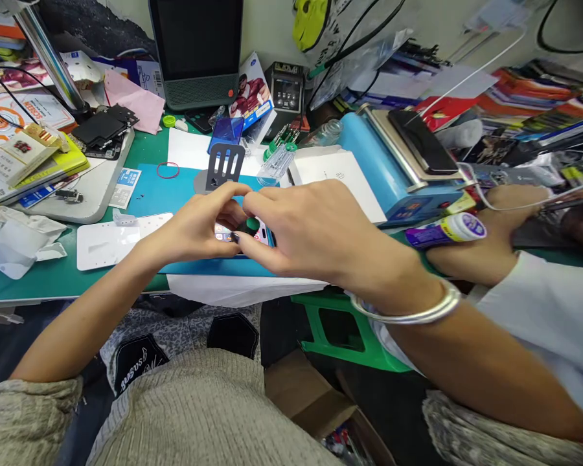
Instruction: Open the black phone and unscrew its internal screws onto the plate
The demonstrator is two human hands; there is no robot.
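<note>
My left hand (pixel 199 223) and my right hand (pixel 311 226) meet over a blue mat (pixel 194 268), fingers curled toward each other. Beneath them lies a phone (pixel 265 234) with its screen lit, mostly covered by the hands. A small round green piece (pixel 252 224) shows between the fingers, and a tiny dark piece (pixel 234 237) sits at the fingertips. Which hand grips which is too hidden to make out. Close behind stands a dark slotted stand (pixel 225 165). Left of my left hand is a white flat panel (pixel 100 247) with clear film on it.
A blue machine (pixel 369 155) carries a dark phone (pixel 422 142) at right, with a purple-and-white tube (pixel 444 231) nearby. Another person's arm (pixel 486 246) rests at far right. A black-screened device (pixel 197 48) stands behind. A green stool (pixel 340 330) is below.
</note>
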